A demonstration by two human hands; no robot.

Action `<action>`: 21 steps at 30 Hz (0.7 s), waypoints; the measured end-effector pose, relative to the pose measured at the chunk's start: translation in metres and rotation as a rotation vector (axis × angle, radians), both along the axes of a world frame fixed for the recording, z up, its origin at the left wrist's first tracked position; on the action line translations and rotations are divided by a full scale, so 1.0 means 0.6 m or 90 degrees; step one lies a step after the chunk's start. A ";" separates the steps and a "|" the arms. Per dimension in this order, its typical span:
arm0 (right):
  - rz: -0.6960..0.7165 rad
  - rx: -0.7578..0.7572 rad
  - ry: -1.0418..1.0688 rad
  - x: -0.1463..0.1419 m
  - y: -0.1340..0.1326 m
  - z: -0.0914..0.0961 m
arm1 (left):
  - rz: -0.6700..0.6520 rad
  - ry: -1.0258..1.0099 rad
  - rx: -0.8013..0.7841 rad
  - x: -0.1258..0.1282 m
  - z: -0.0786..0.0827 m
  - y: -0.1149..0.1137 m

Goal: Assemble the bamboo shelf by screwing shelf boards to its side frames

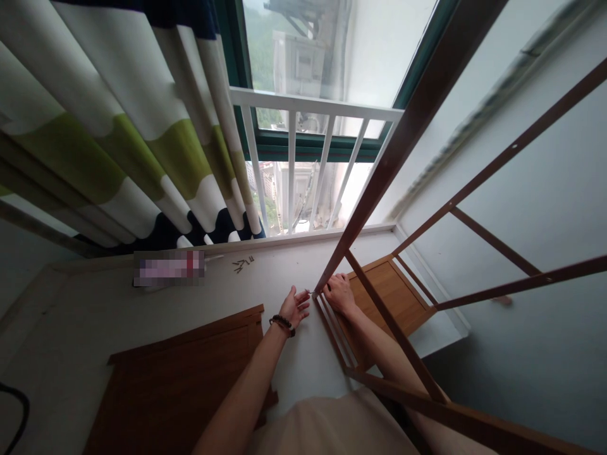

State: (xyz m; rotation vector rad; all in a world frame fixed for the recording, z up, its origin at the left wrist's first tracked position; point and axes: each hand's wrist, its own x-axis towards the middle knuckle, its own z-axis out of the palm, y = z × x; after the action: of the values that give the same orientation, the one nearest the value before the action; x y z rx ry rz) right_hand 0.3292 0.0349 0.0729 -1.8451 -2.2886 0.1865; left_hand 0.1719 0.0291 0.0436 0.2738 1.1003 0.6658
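Note:
My left hand (294, 306), with a dark beaded bracelet at the wrist, has its fingers spread beside the foot of a brown wooden post. Its fingertips reach a thin, light metal piece (311, 292) at the post's side; the exact kind is too small to make out. My right hand (339, 293) is closed around the lower corner of the wooden frame (365, 205), on the other side of the post, with some fingers hidden. The frame stands tilted across the right of the view, with slats at its lower end. A brown wooden panel (393, 291) lies behind the right forearm.
Another brown panel (190, 385) lies on the white surface at lower left. Several small metal fasteners (243, 263) are scattered beyond it, near a blurred pinkish package (168, 268). A striped curtain (142, 126) and a white railing (313, 104) stand at the window.

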 end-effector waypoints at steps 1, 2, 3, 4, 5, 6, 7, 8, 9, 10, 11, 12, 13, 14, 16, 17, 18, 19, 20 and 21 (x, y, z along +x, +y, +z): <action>-0.001 0.001 0.000 0.000 0.000 0.000 | 0.005 0.018 0.028 0.001 0.002 0.006; -0.001 0.003 0.000 0.000 0.001 0.000 | 0.009 0.038 0.064 0.001 0.006 0.011; -0.002 0.004 0.001 0.001 0.002 -0.001 | 0.012 0.061 0.109 0.001 0.010 0.016; -0.003 0.005 0.001 0.001 0.002 -0.001 | 0.011 0.093 0.160 0.001 0.016 0.018; -0.004 0.006 0.000 0.001 0.002 -0.002 | 0.006 0.132 0.216 0.001 0.021 0.018; -0.005 0.008 0.001 0.001 0.003 -0.003 | -0.004 0.175 0.270 0.000 0.026 0.015; -0.005 0.009 0.004 0.001 0.003 -0.004 | -0.016 0.217 0.318 0.000 0.030 0.009; -0.006 0.012 0.008 0.001 0.003 -0.005 | -0.028 0.255 0.357 0.000 0.031 0.000; -0.007 0.015 0.014 0.002 0.003 -0.006 | -0.038 0.286 0.384 0.000 0.029 -0.011; -0.008 0.019 0.019 0.002 0.003 -0.007 | -0.044 0.307 0.399 0.000 0.024 -0.022; -0.010 0.023 0.023 0.003 0.003 -0.008 | -0.048 0.321 0.403 0.001 0.017 -0.033; -0.011 0.026 0.026 0.003 0.003 -0.009 | -0.054 0.332 0.400 0.002 0.007 -0.043; -0.013 0.028 0.026 0.003 0.003 -0.010 | -0.060 0.343 0.387 0.002 -0.003 -0.051; -0.014 0.030 0.026 0.004 0.003 -0.011 | -0.068 0.353 0.364 0.003 -0.014 -0.055; -0.015 0.032 0.026 0.004 0.003 -0.011 | -0.076 0.350 0.298 0.002 -0.031 -0.053; -0.015 0.032 0.026 0.004 0.003 -0.012 | -0.072 0.326 0.265 0.001 -0.036 -0.046; -0.015 0.032 0.026 0.003 0.003 -0.012 | -0.063 0.287 0.238 0.000 -0.037 -0.038; -0.015 0.032 0.026 0.003 0.003 -0.012 | -0.050 0.235 0.222 -0.001 -0.035 -0.028; -0.015 0.031 0.026 0.003 0.003 -0.013 | -0.034 0.182 0.219 -0.003 -0.030 -0.018; -0.016 0.031 0.026 0.003 0.003 -0.013 | -0.022 0.137 0.222 -0.005 -0.024 -0.009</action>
State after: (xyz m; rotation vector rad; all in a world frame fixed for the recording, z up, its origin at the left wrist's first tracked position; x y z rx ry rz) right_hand 0.3307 0.0366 0.0649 -1.8281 -2.2224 0.1610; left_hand 0.1691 0.0236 0.0295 0.6746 1.1778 0.8096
